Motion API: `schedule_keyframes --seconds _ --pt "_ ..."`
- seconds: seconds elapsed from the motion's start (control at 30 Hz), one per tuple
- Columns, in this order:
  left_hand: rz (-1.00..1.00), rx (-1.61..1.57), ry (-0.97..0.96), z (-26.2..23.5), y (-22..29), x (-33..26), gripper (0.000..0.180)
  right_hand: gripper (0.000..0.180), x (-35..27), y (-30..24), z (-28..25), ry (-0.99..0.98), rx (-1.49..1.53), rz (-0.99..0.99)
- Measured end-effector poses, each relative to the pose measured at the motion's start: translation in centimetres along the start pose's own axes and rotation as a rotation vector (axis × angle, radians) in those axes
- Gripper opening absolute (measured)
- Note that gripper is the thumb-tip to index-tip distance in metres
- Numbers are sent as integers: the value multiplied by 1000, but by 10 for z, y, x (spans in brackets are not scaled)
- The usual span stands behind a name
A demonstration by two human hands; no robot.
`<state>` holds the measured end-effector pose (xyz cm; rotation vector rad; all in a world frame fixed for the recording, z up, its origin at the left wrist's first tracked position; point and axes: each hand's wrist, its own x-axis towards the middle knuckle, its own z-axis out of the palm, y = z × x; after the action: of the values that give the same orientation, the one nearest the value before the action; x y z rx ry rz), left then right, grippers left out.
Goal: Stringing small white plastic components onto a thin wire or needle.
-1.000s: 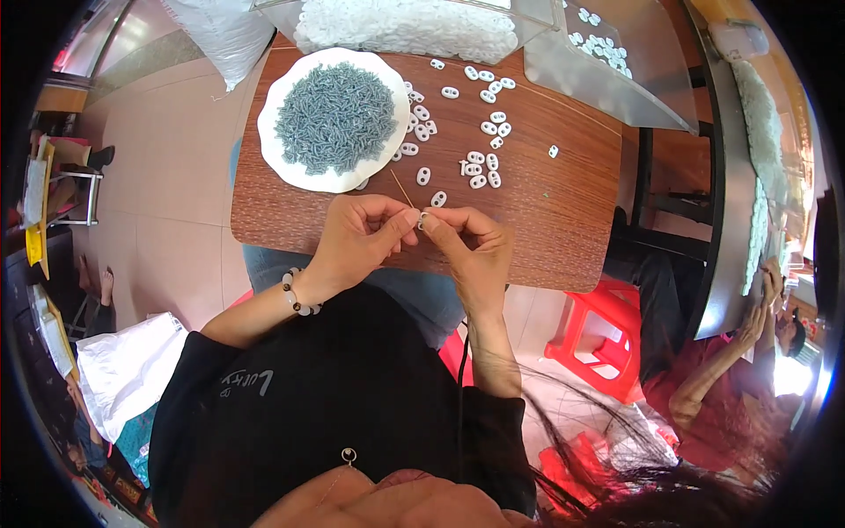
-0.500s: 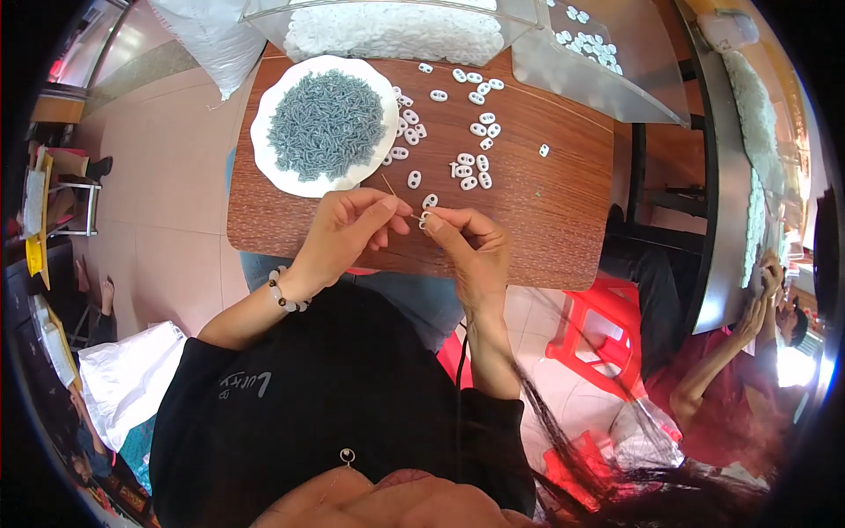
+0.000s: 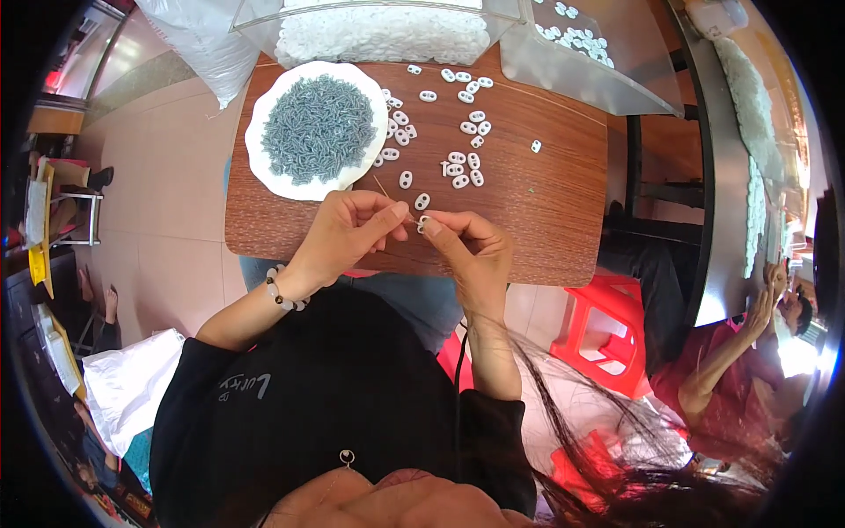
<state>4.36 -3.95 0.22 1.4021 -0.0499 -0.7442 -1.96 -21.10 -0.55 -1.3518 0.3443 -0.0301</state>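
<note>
Over the table's near edge, my left hand (image 3: 356, 227) pinches a thin brownish rod (image 3: 379, 186) slanting up to the left; its lower end is by the fingertips. My right hand (image 3: 471, 246) holds a small white oval piece with holes (image 3: 423, 225) between thumb and forefinger, close against my left fingertips. Whether the rod enters the piece is too small to tell. Just beyond my hands lies a loose white two-hole oval piece (image 3: 422, 201). Past my left hand, a scalloped white plate (image 3: 257, 145) bears a heap of tiny grey-blue pieces (image 3: 319, 128) that look like springs.
More white two-hole pieces (image 3: 466, 128) lie scattered over the brown wooden table (image 3: 550, 211). A clear bin of white pieces (image 3: 383, 35) and a grey tray (image 3: 572, 84) stand at the far side. A red stool (image 3: 607, 339) is at right, near another person's arm (image 3: 717, 370).
The view has shifted slightly, moving the table and plate a little in the picture. My hands keep the same pinching hold, fingertips still close together.
</note>
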Motion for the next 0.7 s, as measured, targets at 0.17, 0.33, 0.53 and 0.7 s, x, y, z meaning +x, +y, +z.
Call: schedule_keyframes --seconds 0.17,0.33,0.53,0.7 --pt "229 436 37 -2 19 18 17 11 -6 -5 -14 66 12 10" --pt "831 1172 150 2 36 84 22 11 -17 -8 -31 156 -8 -1" --pt "627 1323 -201 32 24 111 16 11 -33 -4 -44 206 56 -14" --pt "591 1255 -188 47 16 91 28 10 -38 0 -52 232 62 6"
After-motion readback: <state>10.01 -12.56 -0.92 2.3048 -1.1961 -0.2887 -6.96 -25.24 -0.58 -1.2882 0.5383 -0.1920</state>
